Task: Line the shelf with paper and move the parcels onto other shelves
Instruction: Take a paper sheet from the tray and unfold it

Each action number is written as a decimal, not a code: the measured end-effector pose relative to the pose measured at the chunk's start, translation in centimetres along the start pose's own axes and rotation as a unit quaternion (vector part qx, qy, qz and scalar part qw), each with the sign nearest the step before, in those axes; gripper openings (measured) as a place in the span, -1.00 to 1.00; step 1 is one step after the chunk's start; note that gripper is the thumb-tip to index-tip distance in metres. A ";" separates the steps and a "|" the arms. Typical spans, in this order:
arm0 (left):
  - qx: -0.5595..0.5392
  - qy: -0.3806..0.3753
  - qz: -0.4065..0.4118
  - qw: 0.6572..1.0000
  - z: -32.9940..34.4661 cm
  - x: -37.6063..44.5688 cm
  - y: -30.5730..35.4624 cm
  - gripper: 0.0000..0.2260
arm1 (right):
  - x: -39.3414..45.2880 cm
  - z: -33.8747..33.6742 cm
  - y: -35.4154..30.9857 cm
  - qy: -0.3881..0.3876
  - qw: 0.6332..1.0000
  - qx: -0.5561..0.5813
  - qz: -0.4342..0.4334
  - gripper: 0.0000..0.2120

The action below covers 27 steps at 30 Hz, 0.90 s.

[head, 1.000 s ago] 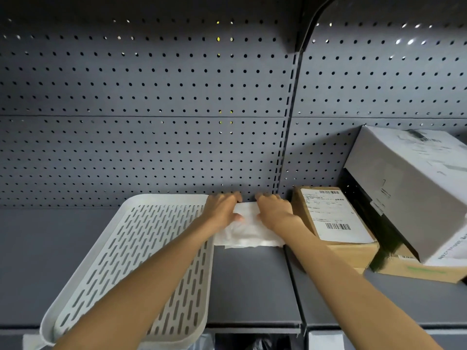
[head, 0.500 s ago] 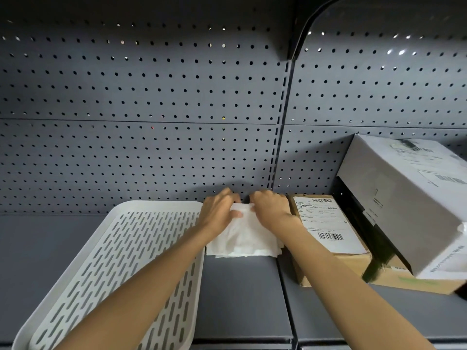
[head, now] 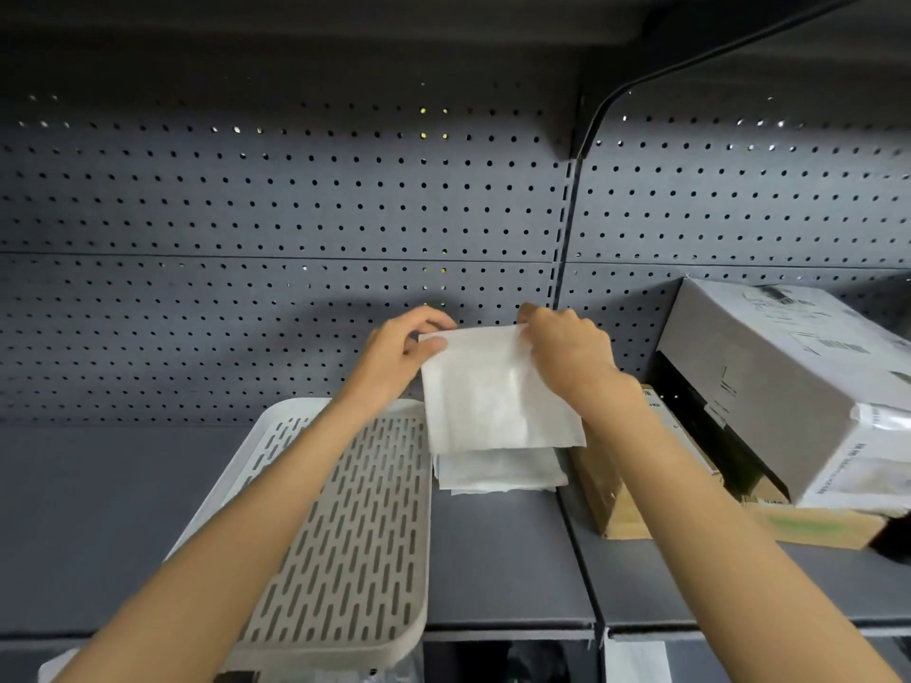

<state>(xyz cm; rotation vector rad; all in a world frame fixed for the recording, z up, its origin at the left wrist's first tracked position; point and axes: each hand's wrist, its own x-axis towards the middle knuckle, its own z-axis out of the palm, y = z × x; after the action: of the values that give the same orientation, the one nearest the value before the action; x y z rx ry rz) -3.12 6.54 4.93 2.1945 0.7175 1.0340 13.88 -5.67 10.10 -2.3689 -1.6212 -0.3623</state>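
- White folded paper (head: pixel 498 391) is held lifted above the grey shelf (head: pixel 498 559), just past centre toward 12 o'clock, its lower layers hanging down to the shelf surface.
- Left hand (head: pixel 399 354): upper left corner of the paper is pinched between thumb and fingers.
- Right hand (head: pixel 567 352): upper right corner is gripped, fingers curled over the edge.
- Slotted white tray (head: pixel 345 559) is placed at 8 o'clock of the paper.
- Brown parcel (head: pixel 616 510) is set at 4 o'clock, with a grey parcel (head: pixel 788 377) leaning tilted at 3 o'clock.
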 end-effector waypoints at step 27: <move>-0.136 -0.049 0.021 0.989 -18.7 -8.8 -4.9 -0.88 | -3.3 -1.3 -21.0 -0.099 0.974 0.200 0.039 -0.71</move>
<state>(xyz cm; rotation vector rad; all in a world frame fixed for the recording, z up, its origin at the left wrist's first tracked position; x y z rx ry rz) -24.09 9.15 6.81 2.0143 0.4570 0.9755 -6.96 -1.60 11.55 -2.2001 -1.5020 0.2059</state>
